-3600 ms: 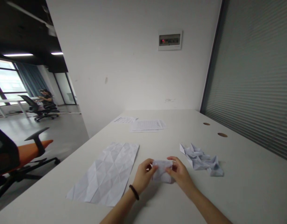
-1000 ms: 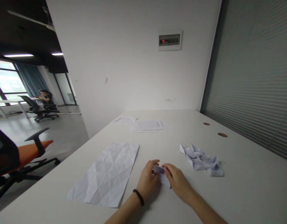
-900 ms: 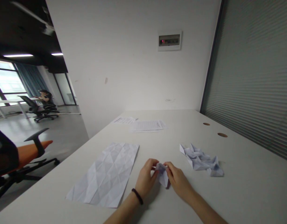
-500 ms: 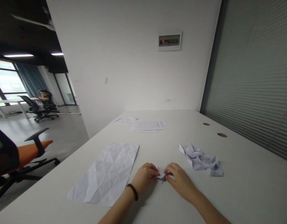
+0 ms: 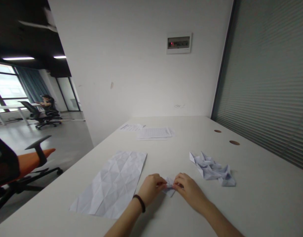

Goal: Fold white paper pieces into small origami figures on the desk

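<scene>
Between my two hands is a small piece of folded white paper (image 5: pixel 169 190), just above or on the white table (image 5: pixel 191 214). My left hand (image 5: pixel 151 188), with a dark band at the wrist, pinches its left side. The right side is pinched by the thumb and fingers of my right hand (image 5: pixel 187 189). Fingertips hide part of the folds. Left of my hands lies a large creased sheet of paper (image 5: pixel 114 184), flat with a triangle pattern. To the right rests a folded paper structure (image 5: pixel 213 169) with raised points.
Printed sheets (image 5: pixel 155 132) lie farther back on the table, beside more written pages (image 5: pixel 131 127). Two round holes (image 5: pixel 234 143) pierce the right side. An orange office chair (image 5: pixel 30 161) stands at the left. A person (image 5: pixel 48 103) sits in the far background.
The folded paper between my fingers has turned, and a pointed part now shows lower, toward me. Both hands have shifted only slightly and keep their pinch.
</scene>
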Tool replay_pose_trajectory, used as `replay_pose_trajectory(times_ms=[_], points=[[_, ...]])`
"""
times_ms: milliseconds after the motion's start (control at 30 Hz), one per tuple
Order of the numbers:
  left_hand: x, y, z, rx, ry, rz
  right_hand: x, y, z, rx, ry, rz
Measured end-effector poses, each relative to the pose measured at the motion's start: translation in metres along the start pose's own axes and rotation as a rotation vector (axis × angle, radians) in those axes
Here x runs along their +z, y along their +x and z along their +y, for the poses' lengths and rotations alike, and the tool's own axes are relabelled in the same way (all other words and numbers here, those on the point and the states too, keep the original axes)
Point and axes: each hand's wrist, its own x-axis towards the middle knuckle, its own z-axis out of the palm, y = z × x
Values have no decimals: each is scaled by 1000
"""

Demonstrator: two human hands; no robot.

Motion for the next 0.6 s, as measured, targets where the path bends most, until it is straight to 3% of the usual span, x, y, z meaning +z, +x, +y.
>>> replay_pose_trajectory(times_ms=[200,400,600], points=[[10,3,-4,-177,-56,51,16,8,10,123,-5,99],[12,4,-3,-179,-65,74,27,12,21,231,100,133],[17,9,-6,-120,-56,1,25,11,20,169,63,52]])
